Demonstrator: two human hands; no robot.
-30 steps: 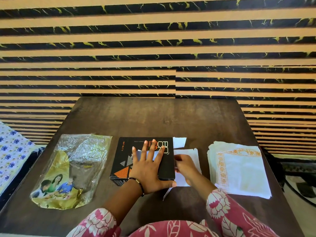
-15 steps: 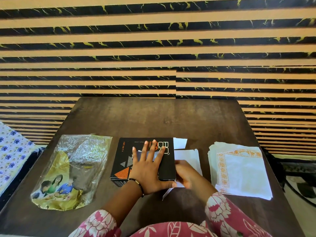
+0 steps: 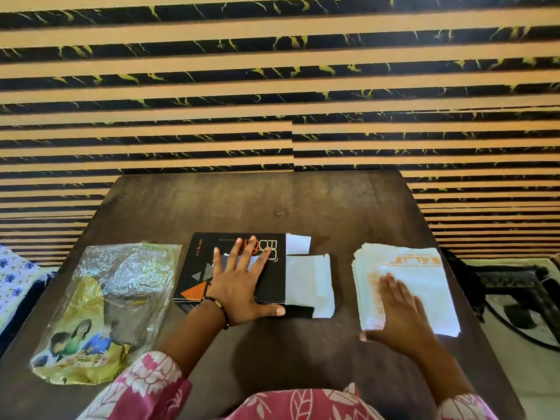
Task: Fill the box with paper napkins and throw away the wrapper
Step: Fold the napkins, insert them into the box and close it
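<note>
A black box (image 3: 272, 268) with orange triangles lies flat at the middle of the dark table (image 3: 272, 204). My left hand (image 3: 242, 286) presses flat on its top, fingers spread. White flaps or napkins (image 3: 309, 280) stick out of the box's right end. A stack of white napkins (image 3: 424, 277) with an orange border pattern lies to the right. My right hand (image 3: 400, 313) rests flat on the stack's near left part, holding nothing that I can see. An empty clear and gold wrapper (image 3: 103, 304) with printed figures lies at the left.
A wall of black and tan stripes (image 3: 272, 86) rises just behind the table's far edge. A blue-flowered cloth (image 3: 15, 283) lies off the table's left side. A rug and dark cable (image 3: 521, 313) show on the floor to the right.
My right hand left the box's open right end and moved right onto the napkin stack. My left hand stayed on the box.
</note>
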